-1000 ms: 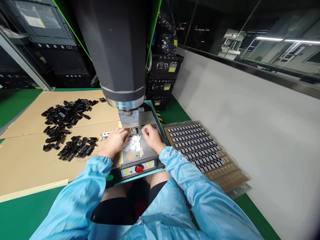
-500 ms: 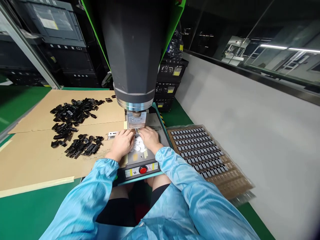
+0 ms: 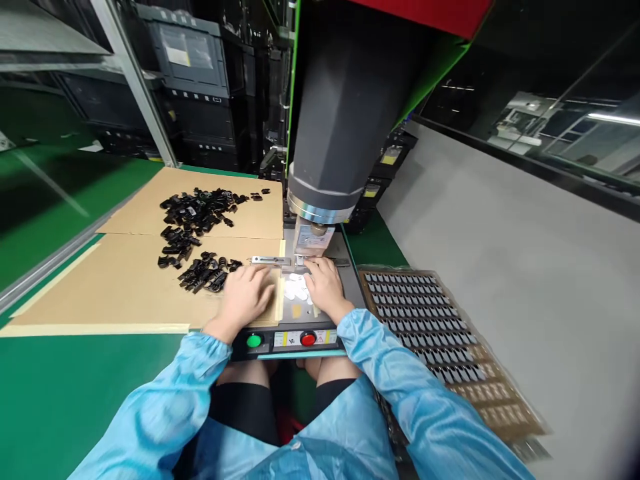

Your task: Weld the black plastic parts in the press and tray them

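Press head point(image 3: 345, 113) hangs over grey base plate point(image 3: 350, 283), horn tip just above fixture. Left hand point(image 3: 247, 297) lies palm-down, fingers loosely spread, on cardboard edge just left of plate, holding nothing visible. Right hand point(image 3: 325, 283) sits on plate directly below press head, fingers curled down beside small white parts point(image 3: 296, 288); can't tell if it pinches one. White parts lie between both hands, under press head. Black parts point(image 3: 197, 230) heaped on cardboard point(image 3: 125, 287) left of press. Tray point(image 3: 425, 320) of dark pcs right of plate. Green btn point(image 3: 254, 341) and red btn point(image 3: 308, 339) on front panel below plate.
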A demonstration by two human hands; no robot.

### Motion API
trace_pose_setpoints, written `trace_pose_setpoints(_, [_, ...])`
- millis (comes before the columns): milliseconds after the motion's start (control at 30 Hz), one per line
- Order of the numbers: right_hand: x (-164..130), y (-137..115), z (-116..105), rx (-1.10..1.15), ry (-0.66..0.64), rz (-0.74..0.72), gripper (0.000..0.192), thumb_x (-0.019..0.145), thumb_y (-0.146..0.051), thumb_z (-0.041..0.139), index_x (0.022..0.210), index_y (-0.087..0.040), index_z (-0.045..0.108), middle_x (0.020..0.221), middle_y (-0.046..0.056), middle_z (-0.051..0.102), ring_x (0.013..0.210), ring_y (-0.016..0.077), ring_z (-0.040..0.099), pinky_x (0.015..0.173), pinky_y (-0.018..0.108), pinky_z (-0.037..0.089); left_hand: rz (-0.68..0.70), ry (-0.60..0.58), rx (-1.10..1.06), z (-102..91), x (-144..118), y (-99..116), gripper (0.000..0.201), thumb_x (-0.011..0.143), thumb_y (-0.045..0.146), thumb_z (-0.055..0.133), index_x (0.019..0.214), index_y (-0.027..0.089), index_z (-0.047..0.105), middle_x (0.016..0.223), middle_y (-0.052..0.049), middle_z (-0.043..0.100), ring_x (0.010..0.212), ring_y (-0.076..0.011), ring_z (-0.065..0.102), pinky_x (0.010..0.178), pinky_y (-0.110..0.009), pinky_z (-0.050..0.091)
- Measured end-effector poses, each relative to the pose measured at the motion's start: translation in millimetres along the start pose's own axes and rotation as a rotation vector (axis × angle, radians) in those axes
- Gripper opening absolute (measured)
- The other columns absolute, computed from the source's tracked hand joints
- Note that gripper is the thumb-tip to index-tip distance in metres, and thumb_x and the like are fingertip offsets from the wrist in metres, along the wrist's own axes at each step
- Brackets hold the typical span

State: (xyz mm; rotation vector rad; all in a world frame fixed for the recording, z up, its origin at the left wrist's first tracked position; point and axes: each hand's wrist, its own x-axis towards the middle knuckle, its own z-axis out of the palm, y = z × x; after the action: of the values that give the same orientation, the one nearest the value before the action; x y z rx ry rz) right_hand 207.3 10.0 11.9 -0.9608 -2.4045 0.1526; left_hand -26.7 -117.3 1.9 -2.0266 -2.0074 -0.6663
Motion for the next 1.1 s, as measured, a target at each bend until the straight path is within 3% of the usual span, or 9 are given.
trace_pose_setpoints(100, [8,-34,12,0.091,-0.057,-0.123,0.038,0.106,-0.022,0.059,0.142,-0.022,0.07,0.13,0.012,0.07,0.122,0.0301,0.056,0.112,0.048,0.047,-0.203,0.083,0.076,-13.9,-37,-39,0.042,0.106,0.05,0.055,0.132,0.02,0.068,0.138,-0.015,0.068,0.124,-0.0385,0.057,0.096,-0.053,0.045])
trace_pose_setpoints(167, [23,-62,27,0.103,-0.15,-0.209,0.043,0.105,-0.017,0.058,0.146,-0.023,0.066,0.129,0.01,0.071,0.119,0.0283,0.056,0.11,0.045,0.047,-0.267,0.088,0.106,-17.4,-52,-56,0.039,0.105,0.05,0.056,0.126,0.02,0.07,0.134,-0.016,0.068,0.122,-0.0391,0.056,0.093,-0.053,0.045])
trace_pose_setpoints(267, [55,-99,55,0.028,-0.269,-0.287,0.053,0.104,-0.01,0.054,0.153,-0.028,0.06,0.134,0.009,0.068,0.121,0.0262,0.054,0.108,0.042,0.047,-0.263,0.061,0.107,-17.9,-57,-64,0.033,0.106,0.047,0.055,0.118,0.021,0.072,0.128,-0.016,0.069,0.118,-0.0379,0.057,0.092,-0.052,0.043])
trace_pose_setpoints(400, [87,-124,82,-0.12,-0.345,-0.386,0.043,0.108,-0.015,0.051,0.146,-0.032,0.065,0.126,0.008,0.066,0.117,0.0252,0.055,0.105,0.042,0.047,-0.236,0.037,0.097,-20.0,-52,-60,0.029,0.107,0.043,0.052,0.111,0.022,0.071,0.12,-0.016,0.07,0.111,-0.0366,0.057,0.091,-0.051,0.042])
trace_pose_setpoints(500, [91,-125,84,-0.219,-0.351,-0.457,0.029,0.109,-0.017,0.053,0.128,-0.026,0.072,0.119,0.009,0.066,0.113,0.0263,0.054,0.101,0.042,0.048,-0.202,0.006,0.113,-22.7,-50,-59,0.028,0.108,0.039,0.048,0.105,0.023,0.07,0.109,-0.014,0.071,0.106,-0.0357,0.058,0.087,-0.05,0.04])
trace_pose_setpoints(633, [78,-112,68,-0.281,-0.36,-0.466,0.018,0.109,-0.023,0.057,0.112,-0.02,0.074,0.116,0.013,0.066,0.114,0.0292,0.053,0.098,0.044,0.048,-0.18,-0.028,0.12,-22.1,-48,-54,0.028,0.109,0.034,0.045,0.1,0.022,0.069,0.098,-0.014,0.071,0.101,-0.0343,0.059,0.083,-0.049,0.038])
trace_pose_setpoints(833, [54,-91,50,-0.215,-0.372,-0.46,0.022,0.109,-0.023,0.06,0.126,-0.016,0.071,0.13,0.015,0.068,0.118,0.0294,0.055,0.102,0.045,0.048,-0.174,-0.034,0.105,-17.6,-46,-42,0.029,0.11,0.034,0.043,0.103,0.022,0.069,0.095,-0.013,0.073,0.1,-0.034,0.062,0.084,-0.048,0.038])
trace_pose_setpoints(967, [45,-88,51,-0.21,-0.398,-0.438,0.014,0.107,-0.026,0.065,0.113,-0.014,0.07,0.114,0.014,0.073,0.108,0.0284,0.06,0.099,0.042,0.05,-0.131,-0.032,0.115,-15.7,-50,-39,0.033,0.111,0.045,0.046,0.111,0.023,0.07,0.105,-0.012,0.075,0.103,-0.0339,0.063,0.087,-0.049,0.04])
trace_pose_setpoints(1100, [42,-91,51,-0.13,-0.358,-0.408,0.012,0.103,-0.027,0.071,0.11,-0.018,0.066,0.111,0.011,0.072,0.107,0.0272,0.062,0.099,0.04,0.05,-0.131,-0.037,0.12,-13.2,-53,-41,0.033,0.11,0.042,0.047,0.12,0.021,0.071,0.115,-0.013,0.076,0.109,-0.0352,0.064,0.087,-0.05,0.041])
